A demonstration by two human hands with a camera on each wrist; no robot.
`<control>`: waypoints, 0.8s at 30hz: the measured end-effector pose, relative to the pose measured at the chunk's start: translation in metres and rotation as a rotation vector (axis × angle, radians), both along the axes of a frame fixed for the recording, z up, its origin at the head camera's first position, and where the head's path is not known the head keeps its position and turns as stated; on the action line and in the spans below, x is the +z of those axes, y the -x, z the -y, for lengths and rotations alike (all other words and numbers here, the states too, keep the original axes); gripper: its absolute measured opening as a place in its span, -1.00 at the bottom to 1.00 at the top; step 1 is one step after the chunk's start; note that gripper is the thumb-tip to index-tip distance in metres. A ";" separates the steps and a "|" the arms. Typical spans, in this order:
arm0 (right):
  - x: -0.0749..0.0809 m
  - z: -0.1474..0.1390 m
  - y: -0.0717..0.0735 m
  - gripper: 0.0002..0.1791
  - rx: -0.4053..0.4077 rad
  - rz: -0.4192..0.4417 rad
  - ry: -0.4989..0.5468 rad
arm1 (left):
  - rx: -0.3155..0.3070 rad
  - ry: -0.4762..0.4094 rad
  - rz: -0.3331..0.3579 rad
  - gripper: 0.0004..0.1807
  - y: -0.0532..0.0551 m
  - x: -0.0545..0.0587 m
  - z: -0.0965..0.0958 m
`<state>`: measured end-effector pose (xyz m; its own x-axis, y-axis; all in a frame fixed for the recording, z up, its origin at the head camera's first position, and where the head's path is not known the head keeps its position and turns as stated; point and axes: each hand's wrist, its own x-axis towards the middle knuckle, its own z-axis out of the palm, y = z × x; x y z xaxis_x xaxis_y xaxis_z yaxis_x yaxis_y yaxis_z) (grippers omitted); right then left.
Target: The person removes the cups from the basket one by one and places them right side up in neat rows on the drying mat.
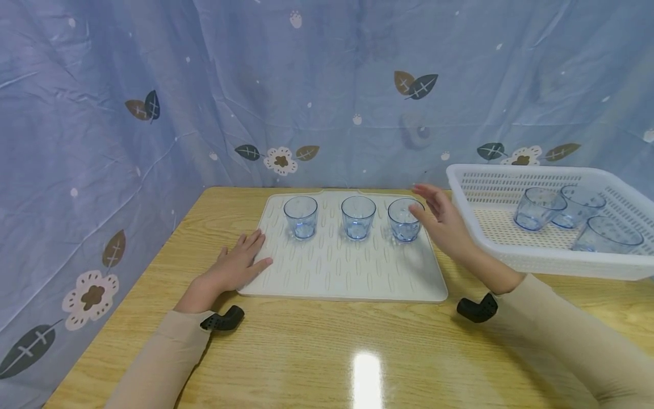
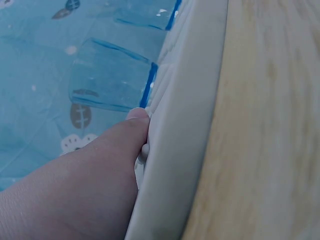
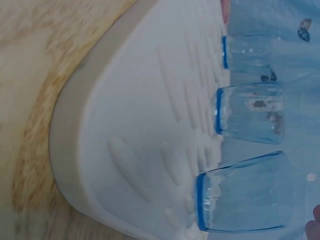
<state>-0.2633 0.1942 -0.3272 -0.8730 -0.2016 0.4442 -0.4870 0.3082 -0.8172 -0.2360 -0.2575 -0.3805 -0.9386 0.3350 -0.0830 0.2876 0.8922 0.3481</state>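
Note:
Three clear blue-tinted glasses stand upright in a row on a white ridged drying mat (image 1: 337,278): a left glass (image 1: 301,217), a middle glass (image 1: 358,218) and a right glass (image 1: 402,224). My left hand (image 1: 231,271) rests with spread fingers on the mat's left edge; its thumb (image 2: 117,137) lies along that edge in the left wrist view. Beside the right glass is my right hand (image 1: 449,227), thumb and fingers apart and holding nothing. In the right wrist view, its fingertips (image 3: 313,231) show at the lower right corner, apart from the nearest glass (image 3: 245,197).
A white perforated plastic basket (image 1: 511,253) stands on the wooden table (image 1: 286,352) to the right, holding three more glasses, one of them a front glass (image 1: 608,236). A blue patterned curtain (image 1: 327,74) hangs behind and to the left.

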 end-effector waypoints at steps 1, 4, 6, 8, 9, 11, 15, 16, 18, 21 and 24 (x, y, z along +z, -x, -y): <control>0.002 -0.001 -0.003 -0.43 0.007 -0.015 -0.013 | -0.001 0.000 0.002 -0.11 0.000 0.000 0.000; 0.005 -0.005 -0.010 -0.47 0.023 -0.050 -0.056 | 0.000 0.001 0.009 -0.11 0.000 0.000 0.000; 0.006 -0.009 -0.016 -0.48 0.031 -0.069 -0.080 | 0.002 0.001 0.009 -0.11 0.000 0.000 0.000; 0.008 -0.013 -0.020 -0.49 0.032 -0.093 -0.094 | 0.004 0.001 0.009 -0.11 0.000 0.000 0.000; 0.008 -0.016 -0.022 -0.49 0.032 -0.106 -0.096 | 0.004 0.003 0.007 -0.11 0.000 0.000 0.000; 0.009 -0.020 -0.024 -0.49 0.033 -0.132 -0.095 | 0.004 0.003 0.006 -0.11 0.000 0.000 0.000; 0.011 -0.028 -0.029 -0.51 0.046 -0.183 -0.099 | 0.005 0.002 0.005 -0.11 -0.002 0.000 0.000; 0.012 -0.029 -0.030 -0.51 0.053 -0.195 -0.105 | 0.005 0.001 0.005 -0.11 -0.002 0.000 0.000; 0.014 -0.032 -0.034 -0.53 0.063 -0.217 -0.119 | 0.004 -0.003 0.005 -0.11 -0.002 0.000 0.000; 0.017 -0.038 -0.040 -0.53 0.061 -0.248 -0.139 | 0.001 -0.003 0.004 -0.11 -0.002 0.000 0.000; 0.020 -0.048 -0.040 -0.54 0.022 -0.277 -0.158 | 0.001 -0.003 0.004 -0.11 -0.001 0.001 0.000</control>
<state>-0.2230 0.2418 -0.3071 -0.7178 -0.3046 0.6261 -0.6923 0.4076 -0.5955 -0.2352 -0.2577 -0.3799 -0.9386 0.3342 -0.0859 0.2853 0.8917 0.3515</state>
